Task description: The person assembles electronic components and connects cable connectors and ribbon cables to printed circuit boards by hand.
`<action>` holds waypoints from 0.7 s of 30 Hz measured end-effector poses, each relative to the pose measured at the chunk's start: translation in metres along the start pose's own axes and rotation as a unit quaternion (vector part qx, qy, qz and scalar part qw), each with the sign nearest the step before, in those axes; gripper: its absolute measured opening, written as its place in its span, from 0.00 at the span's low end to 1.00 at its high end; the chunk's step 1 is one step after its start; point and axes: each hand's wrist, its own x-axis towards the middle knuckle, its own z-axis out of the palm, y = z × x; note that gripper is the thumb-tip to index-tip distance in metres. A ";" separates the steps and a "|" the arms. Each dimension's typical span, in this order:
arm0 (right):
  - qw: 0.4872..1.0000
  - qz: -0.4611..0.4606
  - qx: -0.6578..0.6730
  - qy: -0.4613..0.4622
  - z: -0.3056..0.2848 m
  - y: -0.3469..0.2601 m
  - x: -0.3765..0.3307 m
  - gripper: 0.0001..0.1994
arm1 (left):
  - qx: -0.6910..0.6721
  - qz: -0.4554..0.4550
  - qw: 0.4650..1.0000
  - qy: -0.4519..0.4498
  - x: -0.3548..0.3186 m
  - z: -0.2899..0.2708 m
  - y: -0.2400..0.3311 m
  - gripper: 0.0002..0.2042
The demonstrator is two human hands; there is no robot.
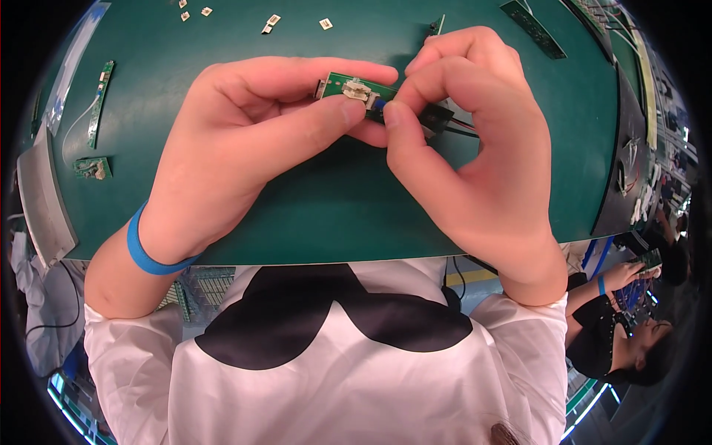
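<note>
My left hand [245, 133] grips a small green circuit board [337, 84] between its thumb and fingers, above the bench. A white connector [357, 90] stands on the board's upper face, just beyond the left thumb tip. At the board's right end my right hand [482, 133] has thumb and index finger pinched beside a small blue part [380, 104]. Those fingertips hide what lies between them. Behind the right hand shows a black piece [435, 119] with red and black wires; the hand covers part of it. A blue band [144, 248] circles my left wrist.
On the green bench [319, 200] lie a long narrow circuit board [101, 104], a small board [92, 168] and several small white parts [271, 24]. Another green board [534, 30] lies at the far right. A co-worker [615, 311] holds a board at the right.
</note>
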 end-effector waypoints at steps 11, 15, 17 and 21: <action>0.999 -0.013 -0.028 0.044 0.006 -0.001 -0.001 0.08 | 0.016 0.014 1.000 0.002 -0.001 0.000 -0.001 0.15; 0.998 -0.021 -0.003 0.053 0.005 0.002 0.000 0.08 | -0.001 0.021 1.000 0.010 0.000 0.002 0.001 0.15; 0.987 0.071 0.125 0.069 0.008 0.003 -0.002 0.08 | 0.002 0.030 0.999 0.017 -0.001 0.001 0.002 0.15; 0.997 0.066 0.020 0.018 0.002 0.016 -0.008 0.06 | 0.018 0.030 0.999 -0.002 -0.002 0.001 0.004 0.15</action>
